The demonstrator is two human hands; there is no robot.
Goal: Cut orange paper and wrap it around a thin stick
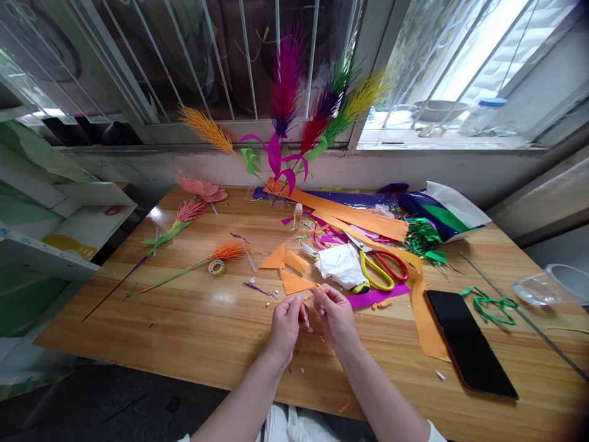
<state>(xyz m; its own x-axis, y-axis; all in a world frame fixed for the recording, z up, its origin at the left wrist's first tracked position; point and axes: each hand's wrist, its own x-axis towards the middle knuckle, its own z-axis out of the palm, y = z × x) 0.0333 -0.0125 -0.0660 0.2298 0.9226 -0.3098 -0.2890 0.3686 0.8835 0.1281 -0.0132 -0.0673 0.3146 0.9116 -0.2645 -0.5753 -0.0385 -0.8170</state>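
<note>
My left hand (289,319) and my right hand (335,313) meet over the front middle of the table, fingertips pinched. Between them shows a narrow twisted orange paper strip (308,298), partly hidden by the fingers. Just beyond lie cut orange paper pieces (297,283). Right of these are a white cloth-like bundle (339,265) and scissors (378,277) with one yellow and one red handle. A magenta paper strip (380,296) lies close to my right hand. To the left rest an orange bristly paper stem (229,250) and a tape roll (216,267).
Colourful paper plumes stand in a glass vase (277,201) at the back. A small bottle (298,215) is near it. A pink paper flower (202,186) lies far left. At right are a black phone (470,344), green cord (494,307), a thin rod (529,319) and a clear cup (536,288).
</note>
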